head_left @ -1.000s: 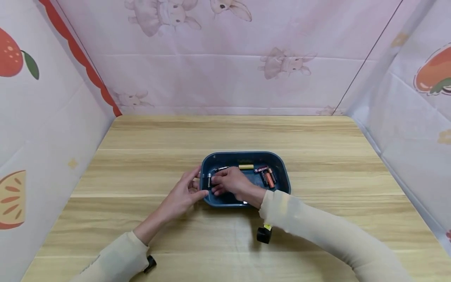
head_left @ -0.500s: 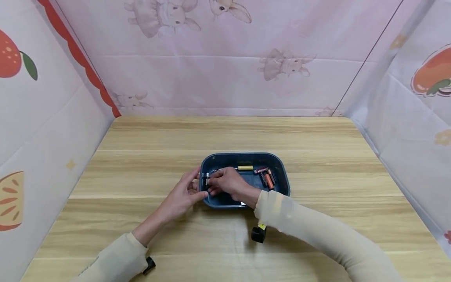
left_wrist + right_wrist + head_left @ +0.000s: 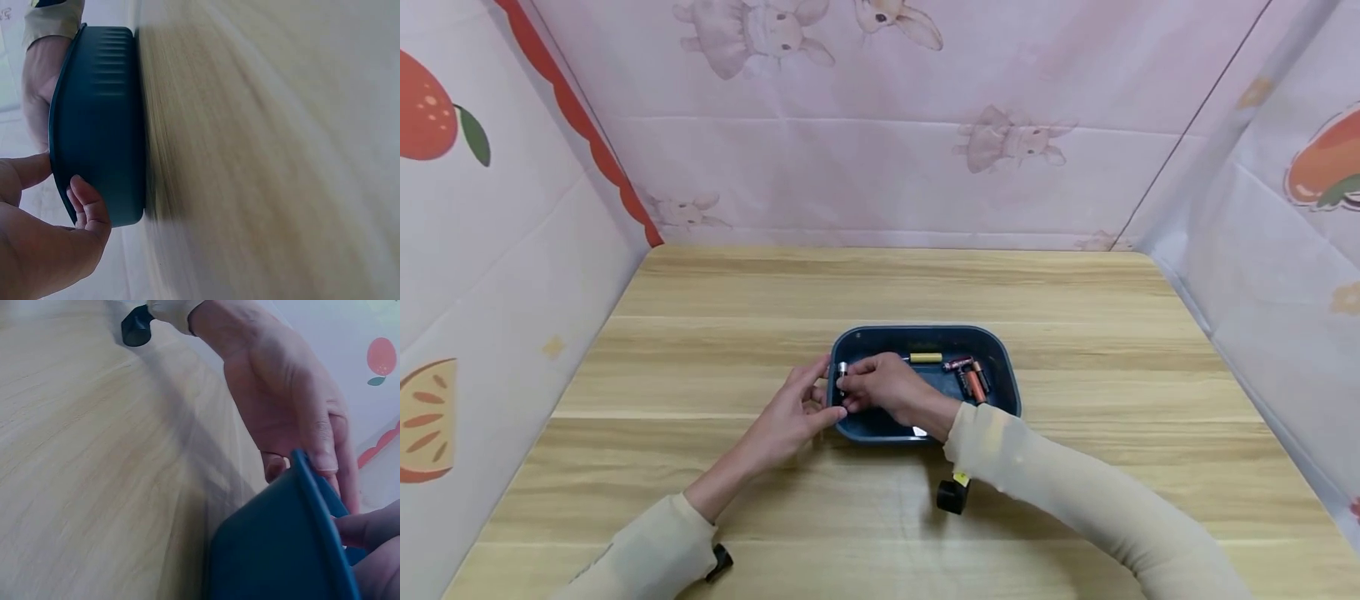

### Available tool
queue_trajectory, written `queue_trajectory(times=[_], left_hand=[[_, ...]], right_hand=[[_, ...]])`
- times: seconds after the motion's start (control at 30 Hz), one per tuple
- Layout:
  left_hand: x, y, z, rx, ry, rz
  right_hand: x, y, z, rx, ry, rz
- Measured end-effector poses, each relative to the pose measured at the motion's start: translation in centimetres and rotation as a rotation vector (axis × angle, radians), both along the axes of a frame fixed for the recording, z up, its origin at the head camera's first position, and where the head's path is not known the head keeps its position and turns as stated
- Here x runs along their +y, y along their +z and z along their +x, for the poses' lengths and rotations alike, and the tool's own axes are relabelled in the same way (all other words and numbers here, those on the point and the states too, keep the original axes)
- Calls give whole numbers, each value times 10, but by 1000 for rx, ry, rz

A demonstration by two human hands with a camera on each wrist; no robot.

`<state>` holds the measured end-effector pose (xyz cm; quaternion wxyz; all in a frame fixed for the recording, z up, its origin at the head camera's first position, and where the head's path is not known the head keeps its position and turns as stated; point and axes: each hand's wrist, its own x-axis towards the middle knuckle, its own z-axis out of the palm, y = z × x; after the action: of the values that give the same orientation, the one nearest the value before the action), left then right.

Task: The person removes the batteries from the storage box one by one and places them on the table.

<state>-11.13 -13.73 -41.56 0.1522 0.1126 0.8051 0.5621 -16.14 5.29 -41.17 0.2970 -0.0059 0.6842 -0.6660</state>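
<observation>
One silver-topped battery (image 3: 842,367) is located inside the dark blue tray (image 3: 880,340), at the left end, close to the end wall. The right hand (image 3: 891,386) reaches it from across the near long rim, wrist bent down over that edge, palm low over the tray floor. Its fingers are drawn together in a pinch on the battery's body, the gap between them closed to about the battery's thickness; the exact contact of the thumb cannot be made out. The left hand (image 3: 796,406) grips the same end from outside: thumb lapped on the rim at the near corner, remaining fingers spread and bent along the outer wall, the gap spanning the tray's end. Little room is left between the right fingers and the end wall; toward the right, bare tray floor separates the hand from an orange battery (image 3: 976,387) and several darker ones bunched near the right wall. A yellow battery (image 3: 925,357) lies along the far wall, just beyond the right knuckles. The tray sits flat on the desk (image 3: 1105,333), its far rim well apart from the desk's back edge, with broad desk surface to either side. Beyond that back edge rises a pink printed cloth (image 3: 880,183). A black device (image 3: 952,497) hangs beneath the right cuff, near the tray's front rim.
</observation>
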Motion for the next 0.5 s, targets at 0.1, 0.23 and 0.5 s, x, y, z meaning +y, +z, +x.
queue_trajectory(times=[0.1,0.23,0.5], left_hand=[[0,0,-1,0,0,-9],[0,0,-1,4,8,-16],[2,-1,-2,4,20,-1]], right_hand=[[7,3,-2,-5,-5,-21],[19,10,-6,-17,-28,-33],[67,50,-16,47,-108,-62]])
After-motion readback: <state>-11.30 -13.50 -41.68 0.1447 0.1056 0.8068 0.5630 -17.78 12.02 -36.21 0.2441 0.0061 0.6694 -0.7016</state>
